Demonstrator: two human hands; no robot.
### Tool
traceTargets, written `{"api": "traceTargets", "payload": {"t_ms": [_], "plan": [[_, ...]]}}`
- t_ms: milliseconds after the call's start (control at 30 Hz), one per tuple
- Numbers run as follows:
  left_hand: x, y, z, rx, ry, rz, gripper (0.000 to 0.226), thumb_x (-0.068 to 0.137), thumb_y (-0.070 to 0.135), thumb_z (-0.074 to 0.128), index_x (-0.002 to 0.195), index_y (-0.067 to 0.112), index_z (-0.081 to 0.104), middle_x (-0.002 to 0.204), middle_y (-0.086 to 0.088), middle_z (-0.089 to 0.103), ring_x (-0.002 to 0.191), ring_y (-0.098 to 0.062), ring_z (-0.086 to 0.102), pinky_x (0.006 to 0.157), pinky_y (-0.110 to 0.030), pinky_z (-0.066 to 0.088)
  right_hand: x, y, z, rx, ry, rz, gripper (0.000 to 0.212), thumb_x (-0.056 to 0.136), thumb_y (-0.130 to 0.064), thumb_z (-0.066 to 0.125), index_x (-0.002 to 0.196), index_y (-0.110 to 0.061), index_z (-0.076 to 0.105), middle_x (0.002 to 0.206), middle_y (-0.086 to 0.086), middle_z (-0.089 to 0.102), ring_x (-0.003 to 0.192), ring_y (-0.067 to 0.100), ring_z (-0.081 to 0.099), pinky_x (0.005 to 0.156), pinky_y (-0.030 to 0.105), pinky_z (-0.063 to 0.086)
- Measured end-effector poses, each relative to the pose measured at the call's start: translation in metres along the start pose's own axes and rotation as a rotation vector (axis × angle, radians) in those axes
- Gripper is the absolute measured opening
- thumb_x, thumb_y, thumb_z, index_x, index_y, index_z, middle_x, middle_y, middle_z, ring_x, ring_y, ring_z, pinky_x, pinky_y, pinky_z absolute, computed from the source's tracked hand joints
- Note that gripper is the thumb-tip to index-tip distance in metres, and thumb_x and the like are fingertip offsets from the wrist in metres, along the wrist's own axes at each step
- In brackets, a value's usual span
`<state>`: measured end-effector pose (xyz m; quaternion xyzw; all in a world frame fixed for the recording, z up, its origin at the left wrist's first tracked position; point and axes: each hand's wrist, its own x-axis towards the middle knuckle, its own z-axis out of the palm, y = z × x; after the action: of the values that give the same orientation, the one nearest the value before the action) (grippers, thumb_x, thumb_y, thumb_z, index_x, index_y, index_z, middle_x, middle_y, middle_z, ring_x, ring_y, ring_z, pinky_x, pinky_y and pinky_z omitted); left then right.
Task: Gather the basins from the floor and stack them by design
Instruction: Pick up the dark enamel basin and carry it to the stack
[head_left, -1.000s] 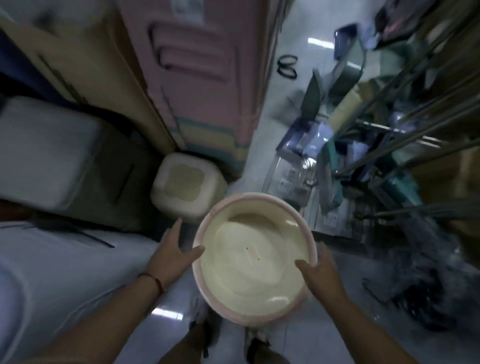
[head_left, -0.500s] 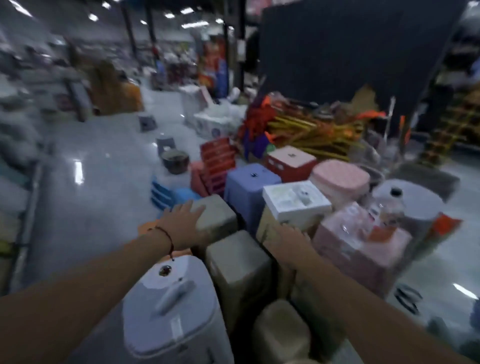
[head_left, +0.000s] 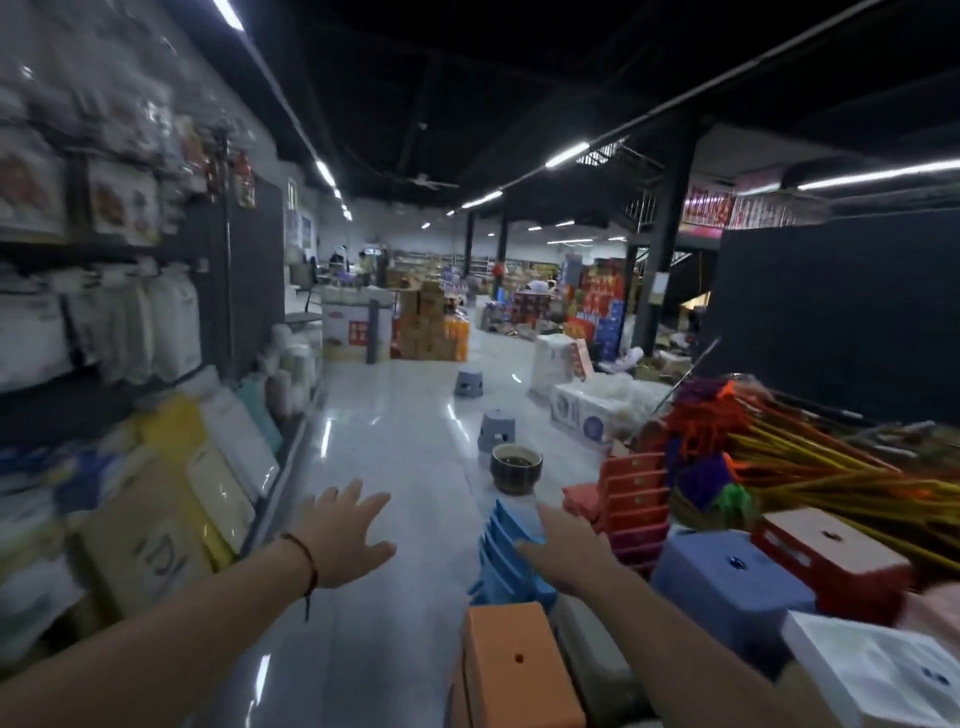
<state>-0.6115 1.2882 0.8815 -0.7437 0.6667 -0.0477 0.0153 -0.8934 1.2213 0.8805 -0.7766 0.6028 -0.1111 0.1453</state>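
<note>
Both hands, left hand and right hand, fingers spread, empty, above the floor.

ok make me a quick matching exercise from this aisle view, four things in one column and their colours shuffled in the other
Things:
1. stool nearest the camera
2. stack of stools by the right hand
3. round basin on the floor
4. stack of stools beside the brooms

Colours:
A. light blue
B. red
C. orange
D. dark

Pairs: 1-C, 2-A, 3-D, 4-B
</note>
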Motion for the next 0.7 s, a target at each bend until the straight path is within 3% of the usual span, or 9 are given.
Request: {"api": "traceTargets", "payload": {"t_ms": [133,300,467,567,700], "plan": [[0.039,-0.079,0.009,0.014,-0.086,0.013,0.08,0.09,0.069,0.038,0.156,0.034,0.009,0.164,-0.01,0.006,0.146,-0.031,0.022,0.115,-0.042,0.027,0.051,-0.066,0.043,-0.099,-0.095,0.026,0.074,0.089,-0.056,0.048,0.152,-0.027,0.02,0.156,0.006,0.029,0.142,0.033,0.026,0.114,0.051,0.021],[0.11,-0.125,0.003,0.13,-0.018,0.059,0.077,0.09,0.069,0.037,0.154,0.034,0.013,0.161,-0.01,0.016,0.14,-0.032,0.032,0.11,-0.045,0.034,0.105,-0.1,0.056,-0.093,-0.105,0.049,0.074,0.089,-0.059,0.048,0.151,-0.029,0.023,0.157,0.005,0.029,0.143,0.032,0.026,0.114,0.05,0.024],[0.171,-0.105,0.047,0.139,-0.085,0.18,0.076,0.092,0.066,0.035,0.155,0.031,0.011,0.162,-0.011,0.012,0.143,-0.033,0.026,0.112,-0.047,0.031,0.151,-0.084,0.098,0.048,-0.095,0.147,0.059,0.079,-0.056,0.044,0.132,-0.029,0.042,0.137,0.005,0.049,0.127,0.032,0.045,0.104,0.048,0.039],[0.211,-0.092,0.068,0.145,-0.129,0.282,0.075,0.094,0.065,0.034,0.156,0.031,0.009,0.163,-0.011,0.009,0.145,-0.033,0.022,0.114,-0.049,0.027,0.185,-0.054,0.129,0.047,-0.152,0.268,0.064,0.088,-0.051,0.05,0.142,-0.02,0.036,0.149,0.011,0.037,0.136,0.033,0.036,0.111,0.048,0.033],[0.283,-0.097,0.087,0.14,-0.141,0.357,0.075,0.094,0.064,0.035,0.156,0.031,0.008,0.163,-0.011,0.008,0.145,-0.032,0.024,0.115,-0.048,0.028,0.253,-0.028,0.164,0.048,-0.172,0.384,0.072,0.089,-0.056,0.048,0.149,-0.023,0.027,0.155,0.012,0.027,0.139,0.036,0.03,0.112,0.047,0.031]]}}
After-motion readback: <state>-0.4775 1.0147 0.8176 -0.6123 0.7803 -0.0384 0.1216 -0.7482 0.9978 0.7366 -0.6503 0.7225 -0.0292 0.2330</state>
